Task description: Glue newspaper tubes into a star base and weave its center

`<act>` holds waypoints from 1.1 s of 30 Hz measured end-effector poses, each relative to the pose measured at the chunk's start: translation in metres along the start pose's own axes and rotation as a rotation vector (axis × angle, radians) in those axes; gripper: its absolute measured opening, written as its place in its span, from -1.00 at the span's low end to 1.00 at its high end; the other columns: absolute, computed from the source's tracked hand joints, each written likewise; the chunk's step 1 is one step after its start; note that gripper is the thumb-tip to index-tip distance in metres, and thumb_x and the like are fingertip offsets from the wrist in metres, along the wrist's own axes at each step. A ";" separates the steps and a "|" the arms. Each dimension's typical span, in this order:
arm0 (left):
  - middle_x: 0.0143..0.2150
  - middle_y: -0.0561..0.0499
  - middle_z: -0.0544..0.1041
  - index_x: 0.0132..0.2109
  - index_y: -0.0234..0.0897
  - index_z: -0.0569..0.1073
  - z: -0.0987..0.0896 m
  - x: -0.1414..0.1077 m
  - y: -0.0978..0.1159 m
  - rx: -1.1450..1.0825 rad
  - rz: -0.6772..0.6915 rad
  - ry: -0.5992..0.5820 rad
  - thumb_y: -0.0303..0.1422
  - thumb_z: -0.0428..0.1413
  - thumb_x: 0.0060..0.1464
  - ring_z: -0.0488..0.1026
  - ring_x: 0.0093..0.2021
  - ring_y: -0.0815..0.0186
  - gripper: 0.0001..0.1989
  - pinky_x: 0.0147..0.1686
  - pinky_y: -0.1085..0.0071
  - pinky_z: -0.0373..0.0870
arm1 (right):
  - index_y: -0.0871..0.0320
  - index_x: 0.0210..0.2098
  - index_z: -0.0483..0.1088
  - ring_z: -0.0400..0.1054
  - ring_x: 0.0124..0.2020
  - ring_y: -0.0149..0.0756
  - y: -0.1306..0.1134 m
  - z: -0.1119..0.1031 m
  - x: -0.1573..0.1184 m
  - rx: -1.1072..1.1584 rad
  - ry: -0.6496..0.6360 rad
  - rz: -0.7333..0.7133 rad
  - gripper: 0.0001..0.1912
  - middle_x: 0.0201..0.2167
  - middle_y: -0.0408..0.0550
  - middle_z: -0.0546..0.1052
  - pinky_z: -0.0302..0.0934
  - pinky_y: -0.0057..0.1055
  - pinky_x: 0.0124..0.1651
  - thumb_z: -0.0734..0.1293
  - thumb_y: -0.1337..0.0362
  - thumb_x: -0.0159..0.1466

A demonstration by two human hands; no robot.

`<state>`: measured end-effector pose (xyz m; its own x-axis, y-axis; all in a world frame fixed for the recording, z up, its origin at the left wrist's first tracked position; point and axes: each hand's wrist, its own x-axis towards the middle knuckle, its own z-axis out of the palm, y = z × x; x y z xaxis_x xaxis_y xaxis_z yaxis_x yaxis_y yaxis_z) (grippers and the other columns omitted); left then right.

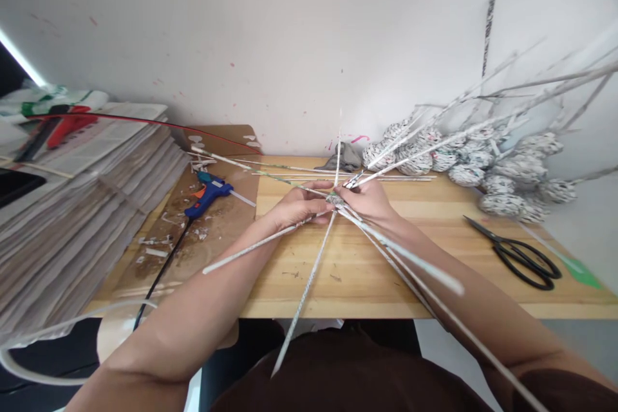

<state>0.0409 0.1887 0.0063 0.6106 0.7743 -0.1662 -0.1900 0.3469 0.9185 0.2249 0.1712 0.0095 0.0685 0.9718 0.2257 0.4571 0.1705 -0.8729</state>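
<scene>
Long thin rolled-paper sticks radiate from a small woven knot point(334, 199) held above the middle of the wooden table. My left hand point(305, 203) pinches the knot from the left, its fingers closed on it. On the right side of the knot, my right hand point(364, 198) is closed round it and the bases of some sticks. One paper stick point(309, 283) points down toward my body, and others reach out to the left, upward and to the lower right. Fingertips of both hands nearly meet at the knot.
A blue glue gun point(207, 198) lies on a stained brown board point(159, 232) at the left, beside stacked newspapers point(120, 174). Black scissors point(519, 254) lie at the right. Woven paper balls point(502, 170) with long sticks stand against the wall.
</scene>
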 end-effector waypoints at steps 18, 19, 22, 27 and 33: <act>-0.06 -0.25 0.53 -0.01 -0.37 0.49 0.007 0.006 -0.006 -0.054 0.036 0.017 -0.16 0.26 -0.03 0.55 -0.24 0.25 -0.51 -0.26 0.37 0.52 | 0.18 -0.55 0.48 0.27 -0.59 -0.36 0.009 -0.054 0.029 0.165 0.020 0.019 -0.82 -0.62 -0.13 0.47 0.15 -0.37 -0.45 0.45 0.18 -0.02; -0.04 -0.27 0.52 0.01 -0.37 0.48 0.008 0.005 -0.005 -0.064 0.032 0.014 -0.16 0.24 0.00 0.55 -0.23 0.25 -0.52 -0.26 0.38 0.53 | 0.18 -0.56 0.47 0.26 -0.61 -0.38 0.010 -0.060 0.031 0.191 0.020 0.027 -0.80 -0.64 -0.14 0.46 0.12 -0.39 -0.49 0.46 0.16 -0.03; -0.06 -0.29 0.53 0.01 -0.40 0.47 0.008 0.005 -0.005 -0.100 0.013 0.026 -0.23 0.18 0.08 0.56 -0.23 0.24 -0.59 -0.25 0.37 0.53 | 0.17 -0.62 0.43 0.13 -0.72 -0.44 0.014 -0.070 0.035 0.234 -0.007 0.102 -0.74 -0.74 -0.18 0.38 -0.01 -0.42 -0.63 0.47 0.11 -0.06; -0.18 -0.23 0.56 -0.09 -0.42 0.51 0.006 0.009 -0.008 -0.140 0.006 0.046 -0.34 0.24 0.01 0.56 -0.28 0.24 -0.68 -0.26 0.36 0.52 | 0.17 -0.63 0.44 0.15 -0.71 -0.43 0.021 -0.051 0.030 0.195 -0.165 0.153 -0.74 -0.74 -0.19 0.39 0.00 -0.44 -0.62 0.48 0.11 -0.07; -0.26 -0.14 0.59 -0.13 -0.36 0.56 0.006 0.012 -0.011 -0.068 0.016 0.072 -0.25 0.35 -0.16 0.52 -0.36 0.35 -0.58 -0.37 0.48 0.45 | 0.20 -0.53 0.49 0.31 -0.55 -0.36 0.015 -0.016 0.022 -0.002 -0.219 -0.082 -0.81 -0.59 -0.15 0.50 0.13 -0.45 -0.46 0.41 0.17 0.05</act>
<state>0.0547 0.1913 -0.0039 0.5511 0.8149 -0.1795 -0.2523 0.3678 0.8950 0.2477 0.1928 0.0088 -0.1629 0.9669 0.1962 0.4549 0.2500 -0.8547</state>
